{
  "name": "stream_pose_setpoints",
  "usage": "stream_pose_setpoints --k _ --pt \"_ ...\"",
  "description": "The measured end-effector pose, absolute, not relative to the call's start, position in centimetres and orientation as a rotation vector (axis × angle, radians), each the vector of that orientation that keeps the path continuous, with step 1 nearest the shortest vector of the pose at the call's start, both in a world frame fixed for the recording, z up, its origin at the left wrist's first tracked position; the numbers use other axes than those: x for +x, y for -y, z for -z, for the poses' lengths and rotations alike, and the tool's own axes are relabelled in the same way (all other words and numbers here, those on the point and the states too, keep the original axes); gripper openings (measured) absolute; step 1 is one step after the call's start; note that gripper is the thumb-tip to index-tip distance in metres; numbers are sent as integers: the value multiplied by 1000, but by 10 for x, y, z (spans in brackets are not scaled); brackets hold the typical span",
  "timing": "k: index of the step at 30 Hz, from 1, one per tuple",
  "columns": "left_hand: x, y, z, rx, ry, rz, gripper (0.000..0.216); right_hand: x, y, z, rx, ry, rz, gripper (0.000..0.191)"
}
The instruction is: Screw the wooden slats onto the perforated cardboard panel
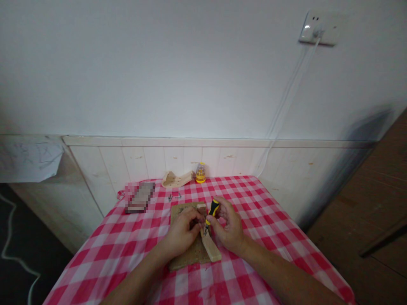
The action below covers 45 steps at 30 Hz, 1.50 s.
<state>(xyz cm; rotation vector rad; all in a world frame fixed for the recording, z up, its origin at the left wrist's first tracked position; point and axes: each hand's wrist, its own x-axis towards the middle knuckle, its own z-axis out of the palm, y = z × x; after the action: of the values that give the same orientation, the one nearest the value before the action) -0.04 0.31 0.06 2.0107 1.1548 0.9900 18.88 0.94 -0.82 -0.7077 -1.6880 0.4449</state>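
Note:
My right hand [229, 226] is closed round the yellow-and-black handle of a screwdriver [213, 208]. The tool is tilted, its tip pointing down at a pale wooden piece [210, 248]. My left hand [186, 226] has its fingers pinched together close to the screwdriver's tip, at the upper part of the wooden piece. Whatever sits between those fingertips is too small and covered to make out. Beneath both lies a brown board [181, 260], and the wooden piece rests partly over its right edge.
A red-and-white checked cloth [254, 199] covers the table. Toward the back stand a yellow bit holder [200, 173] and a pale wooden part [176, 180]. Small metal pieces [174, 196] lie in front of them. A blurred-out flat object [141, 197] is at left. Behind rises a wall with a plugged socket [319, 29].

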Motion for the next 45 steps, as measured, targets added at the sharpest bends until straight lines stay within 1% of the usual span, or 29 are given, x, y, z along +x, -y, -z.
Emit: stream_pose_setpoints --k 3,8,14,25,35,45 --pt "-1 -7 4 1960 -1262 -1035 19 188 -14 12 -755 1607 -444 51" --pt "-2 -11 8 2006 -1238 -1038 21 188 -21 19 -789 1572 -472 47" --pt "-2 -10 8 2003 -1235 -1058 25 187 -22 20 -750 1591 -538 47" --pt "-3 -10 6 2008 -1254 -1009 25 186 -18 12 -665 1683 -591 44" --pt "-2 -10 6 2024 -1246 -1020 24 186 -22 13 -793 1597 -496 45" --pt "-2 -10 9 2012 -1229 -1034 25 188 -25 14 -811 1483 -524 47"
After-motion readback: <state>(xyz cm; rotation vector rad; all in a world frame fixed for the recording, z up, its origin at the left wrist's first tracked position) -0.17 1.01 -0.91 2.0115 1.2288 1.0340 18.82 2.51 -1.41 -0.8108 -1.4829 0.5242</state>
